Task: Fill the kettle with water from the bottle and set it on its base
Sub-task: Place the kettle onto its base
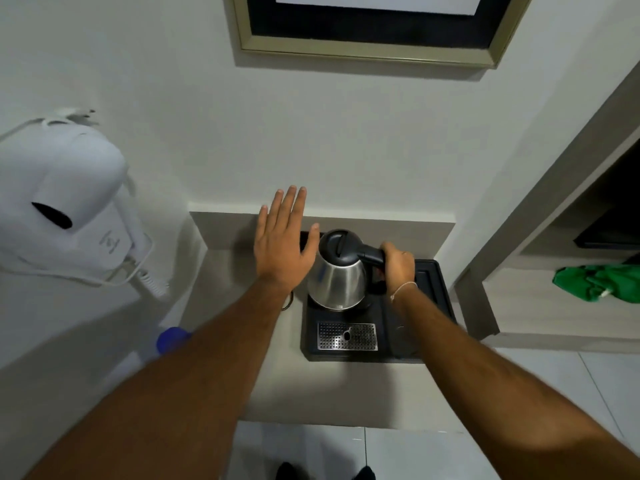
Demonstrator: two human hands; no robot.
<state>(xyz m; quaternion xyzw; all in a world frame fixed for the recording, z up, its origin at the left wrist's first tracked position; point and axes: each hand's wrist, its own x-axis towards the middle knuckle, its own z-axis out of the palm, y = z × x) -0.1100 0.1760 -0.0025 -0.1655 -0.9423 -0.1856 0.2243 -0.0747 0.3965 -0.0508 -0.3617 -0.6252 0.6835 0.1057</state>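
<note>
A steel kettle (337,278) with a black lid and black handle stands on the black tray (436,292), its lid closed. Its base is hidden under it. My right hand (398,265) is closed around the kettle's handle on the right side. My left hand (282,237) hovers just left of the kettle with flat, spread fingers, holding nothing. A blue bottle cap (171,337) shows at the shelf's left edge, mostly hidden behind my left forearm.
The tray lies on a small grey shelf (242,306) against the wall and has a metal drip grate (347,336) at its front. A white wall hair dryer (65,206) hangs at left. A side shelf at right holds a green cloth (599,282).
</note>
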